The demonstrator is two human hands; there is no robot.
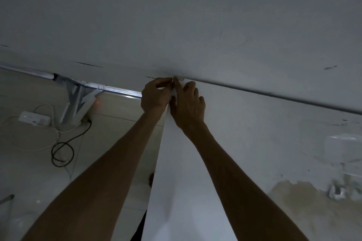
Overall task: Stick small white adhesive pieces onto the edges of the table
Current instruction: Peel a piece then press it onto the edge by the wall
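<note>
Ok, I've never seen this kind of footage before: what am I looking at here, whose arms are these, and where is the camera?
There is no machine here: a person wears one camera on the head, looking forward and down. The left hand and right hand meet at the far corner of the white table, fingers curled, pinching a small white adhesive piece at its edge. On the tiled floor on the left lie a white power strip, a black cable and a grey metal table leg.
</note>
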